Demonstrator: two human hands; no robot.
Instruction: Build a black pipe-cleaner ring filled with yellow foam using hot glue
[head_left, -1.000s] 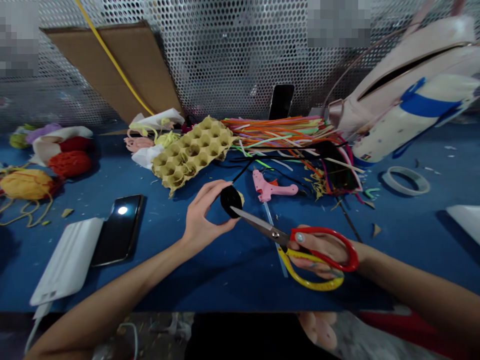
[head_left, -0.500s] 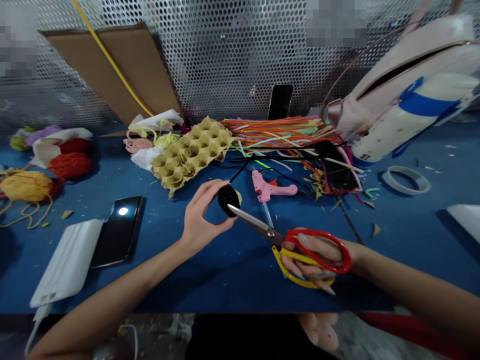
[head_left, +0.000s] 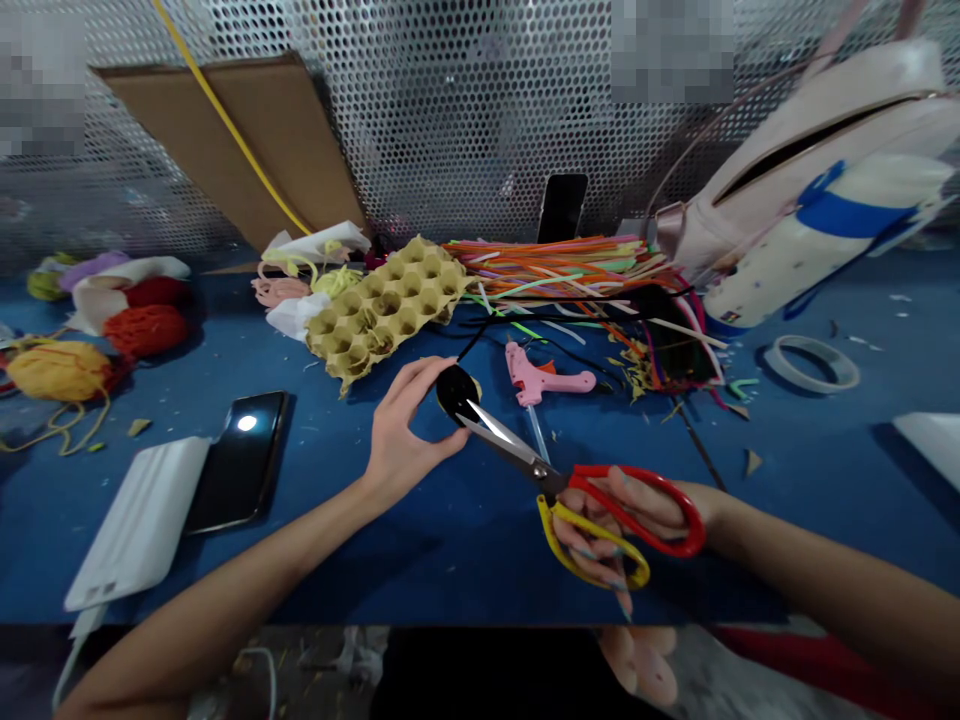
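Trimming black round piece (head_left: 454, 392) gripped by left-hand fingers (head_left: 420, 376); right-hand fingers (head_left: 626, 490) gripping red-and-yellow steel scissors (head_left: 510, 445), blades open at its edge; next cut needing handles squeezed.

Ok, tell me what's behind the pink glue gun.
Behind the pink glue gun lies a pile of multicoloured strips with black cord; whatever is beneath the pile is covered.

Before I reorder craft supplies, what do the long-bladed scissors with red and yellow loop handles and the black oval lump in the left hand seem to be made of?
The scissors seem polished steel, bright with glare, with glossy moulded plastic handles. The black lump looks matte, perhaps foam or wrapped fibre; the picture cannot settle it.
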